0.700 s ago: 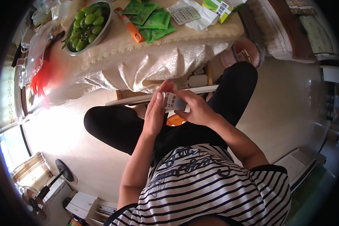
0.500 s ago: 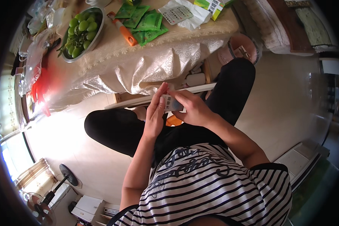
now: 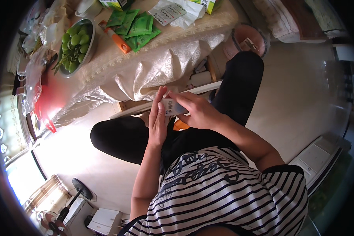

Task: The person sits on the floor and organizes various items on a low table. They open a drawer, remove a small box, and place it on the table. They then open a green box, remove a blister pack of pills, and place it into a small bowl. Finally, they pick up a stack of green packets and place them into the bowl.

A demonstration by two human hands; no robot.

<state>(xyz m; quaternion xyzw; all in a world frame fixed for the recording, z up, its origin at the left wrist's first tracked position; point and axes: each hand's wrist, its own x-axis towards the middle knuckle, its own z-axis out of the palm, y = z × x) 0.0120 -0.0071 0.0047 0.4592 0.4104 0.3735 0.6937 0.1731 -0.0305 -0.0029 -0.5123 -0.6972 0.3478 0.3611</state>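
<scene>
Container (image 3: 175,107), white and labelled, is held above the lap (image 3: 202,137) between the left hand (image 3: 157,125), fingers straightened, and the right hand (image 3: 202,112), fingers half curled around it, its label (image 3: 169,106) being turned since the earlier view, from which rotation, not release, is judged.

The table (image 3: 104,65) before me wears a cream, patterned cloth (image 3: 161,72). Toward its left end sits a metal bowl (image 3: 92,50) of green fruit (image 3: 75,46). By the near edge lie an orange-handled tool (image 3: 120,42) (I can't tell which kind) and overlapping green packets (image 3: 141,26); toward the right edge, a crumpled white sheet (image 3: 194,16) and a box (image 3: 211,4).
</scene>
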